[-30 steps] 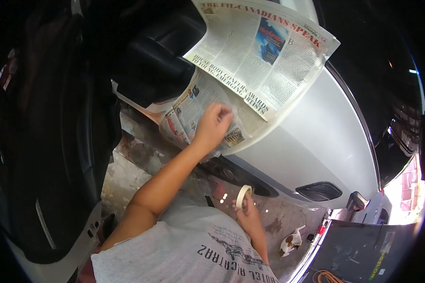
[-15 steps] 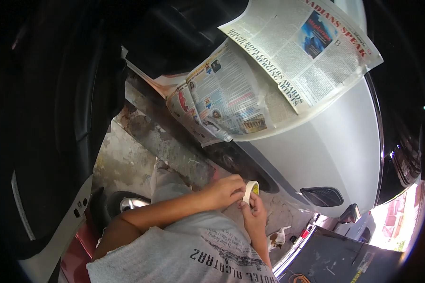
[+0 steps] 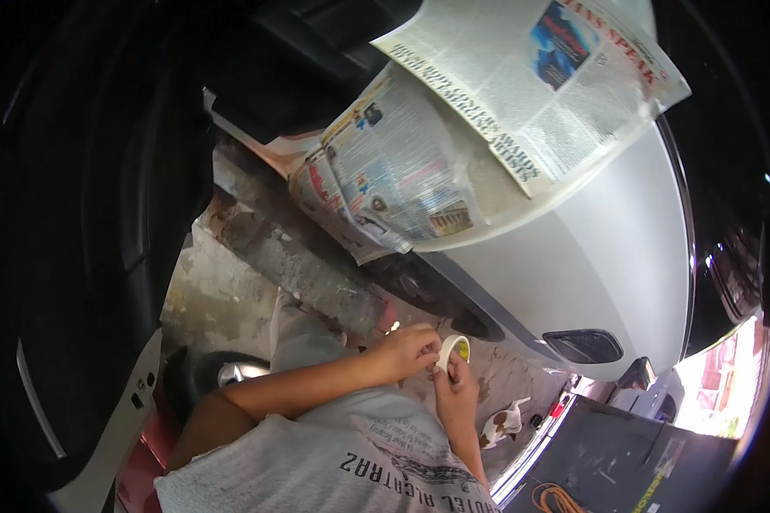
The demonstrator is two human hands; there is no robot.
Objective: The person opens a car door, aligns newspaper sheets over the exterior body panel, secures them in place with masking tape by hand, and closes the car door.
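Observation:
A roll of masking tape (image 3: 454,350), cream outside with a yellow-green inner core, stands in front of my shirt. My right hand (image 3: 457,385) is closed around the lower edge of the roll. Fingers pinched, my left hand (image 3: 412,352) is at the roll's left side, on the tape's edge; a loose tape end cannot be made out. Beyond the hands, newspaper sheets (image 3: 411,162) cover part of a silver car panel (image 3: 565,265). The upper newspaper sheet (image 3: 522,103) overlaps them, and its lower edge lifts off the surface.
A dark door handle (image 3: 583,346) sits on the silver panel. Black car trim (image 3: 103,214) fills the left side. A brown-and-white animal (image 3: 501,423) is on the floor at right, near a dark flat surface (image 3: 607,453) with an orange cord (image 3: 558,498).
The view has shifted slightly, so the car and newspaper appear further left. The tape roll has turned a little in my right hand. Both hands stay together at the roll.

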